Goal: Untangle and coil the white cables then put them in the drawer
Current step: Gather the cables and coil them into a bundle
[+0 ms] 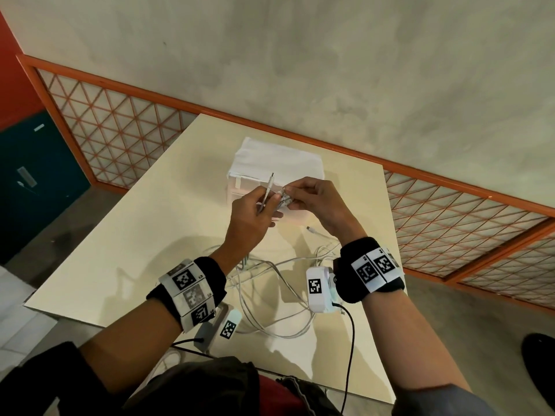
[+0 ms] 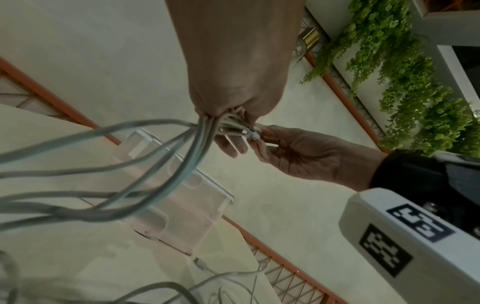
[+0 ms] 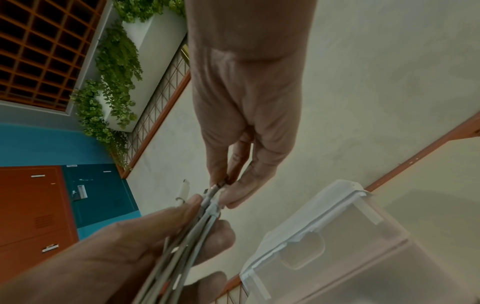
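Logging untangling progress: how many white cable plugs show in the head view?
2: an upright white plug above the left hand; a loose white plug on the beige table below the right hand. More may be hidden.

Black wristbands (image 1: 372, 270) carry white marker tags and white camera boxes (image 1: 319, 289).

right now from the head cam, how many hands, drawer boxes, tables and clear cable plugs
hands: 2, left hand, right hand
drawer box: 1
table: 1
plugs: 2, raised plug, lying plug
total: 6
white cables: too tangled to count
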A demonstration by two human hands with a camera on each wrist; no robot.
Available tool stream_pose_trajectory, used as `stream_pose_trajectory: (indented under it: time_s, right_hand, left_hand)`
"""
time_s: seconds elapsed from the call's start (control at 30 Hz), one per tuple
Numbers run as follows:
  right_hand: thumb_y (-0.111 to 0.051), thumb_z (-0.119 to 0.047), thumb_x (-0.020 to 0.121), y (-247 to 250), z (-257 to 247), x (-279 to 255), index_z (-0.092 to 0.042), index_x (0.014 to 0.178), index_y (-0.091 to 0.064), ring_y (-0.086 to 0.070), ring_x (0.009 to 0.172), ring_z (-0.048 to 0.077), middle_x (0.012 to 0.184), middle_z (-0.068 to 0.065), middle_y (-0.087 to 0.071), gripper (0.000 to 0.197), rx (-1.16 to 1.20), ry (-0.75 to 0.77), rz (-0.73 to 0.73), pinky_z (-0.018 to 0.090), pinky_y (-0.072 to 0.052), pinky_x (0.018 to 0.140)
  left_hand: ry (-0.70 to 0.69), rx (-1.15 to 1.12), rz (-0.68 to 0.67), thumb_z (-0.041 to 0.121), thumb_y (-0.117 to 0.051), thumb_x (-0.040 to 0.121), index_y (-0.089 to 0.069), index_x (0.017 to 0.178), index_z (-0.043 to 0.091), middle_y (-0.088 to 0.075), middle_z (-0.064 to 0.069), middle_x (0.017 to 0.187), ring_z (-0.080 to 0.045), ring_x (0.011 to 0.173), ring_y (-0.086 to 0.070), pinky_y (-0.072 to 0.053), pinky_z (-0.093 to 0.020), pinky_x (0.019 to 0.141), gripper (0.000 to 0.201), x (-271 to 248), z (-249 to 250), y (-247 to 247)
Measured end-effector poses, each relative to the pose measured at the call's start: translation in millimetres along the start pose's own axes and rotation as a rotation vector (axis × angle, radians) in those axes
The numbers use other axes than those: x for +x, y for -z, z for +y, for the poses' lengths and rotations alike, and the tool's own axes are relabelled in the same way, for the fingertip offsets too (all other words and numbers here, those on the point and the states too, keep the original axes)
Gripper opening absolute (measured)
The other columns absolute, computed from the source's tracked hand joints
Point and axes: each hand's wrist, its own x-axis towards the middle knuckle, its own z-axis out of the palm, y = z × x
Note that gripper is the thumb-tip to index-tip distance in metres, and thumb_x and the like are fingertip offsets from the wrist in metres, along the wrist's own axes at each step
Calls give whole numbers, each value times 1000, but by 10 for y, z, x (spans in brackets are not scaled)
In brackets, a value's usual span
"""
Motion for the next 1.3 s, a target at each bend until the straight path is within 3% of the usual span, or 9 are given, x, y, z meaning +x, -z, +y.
stream_pose_trajectory:
  time_s: [0.13,0.23,0.4,0.5,0.87,1.03,1.1,1.17,1.3]
  right_hand:
    - [-64,-1,87,2,-15,15,1,90,-68,-66,64,6,78,7,-67,6,-18,-1,-16,18,-57,68]
    - [-65,-1,86,13,7,6,-5,84,-68,-66,66,9,78,8,-67,6,-32,0,-35,19,-57,70]
    - [-63,-2,88,15,16,0,5,96,-68,-66,68,10,80,9,-66,12,-10,8,-11,17,-56,67]
    - [-63,-4,89,3,32,1,6,97,-67,-65,69,11,79,10,-65,14,32,7,7,16,-56,67]
    - [-65,0,85,42,37,-18,-3,92,-68,-65,64,11,75,12,-62,7,-4,3,-20,20,-58,69]
    - [-67,-3,85,62,47,-14,-10,82,-68,-63,64,15,70,8,-62,8,-35,-5,22,24,-59,72]
    - [-67,-2,85,55,53,-2,-10,81,-68,-63,62,15,66,5,-61,8,-49,-20,46,25,-58,72]
    - [-68,-2,84,50,62,12,-10,80,-68,-64,59,14,63,3,-62,10,-66,-34,70,25,-58,71]
    - [-67,-2,84,45,60,21,-9,81,-68,-64,62,17,68,7,-65,8,-81,-47,86,25,-58,71]
  left_hand:
    - [-68,16,94,24,-53,95,-53,86,12,-68,-12,83,-21,73,-72,-58,-36,50,16,-21,-1,-8]
    - [-24,-8,63,27,-55,94,-55,84,10,-68,-13,83,-25,73,-72,-59,-36,51,20,11,12,23]
    - [82,-115,63,26,-64,88,-69,86,19,-73,-1,75,-18,73,-73,-56,-26,50,9,54,49,-15]
    - [128,-156,76,24,-66,87,-73,94,16,-72,8,70,-10,67,-72,-53,-21,48,12,69,58,-43]
    - [166,-87,-64,24,-60,91,-72,95,14,-71,-15,82,-7,64,-70,-57,-30,60,16,101,-28,-58]
    - [95,51,-146,25,-47,98,-64,116,19,-70,-3,96,0,66,-69,-56,-25,59,26,48,-53,-47]
    - [49,123,-136,25,-44,99,-58,126,23,-69,1,99,-4,67,-70,-55,-29,59,30,12,-59,-50]
    - [-17,222,-131,28,-41,100,-53,132,24,-70,-1,98,-15,72,-71,-54,-28,62,35,-12,-62,-49]
    - [-117,365,-158,32,-45,98,-48,136,23,-70,-14,83,-20,74,-68,-53,-29,72,40,-26,-85,-22]
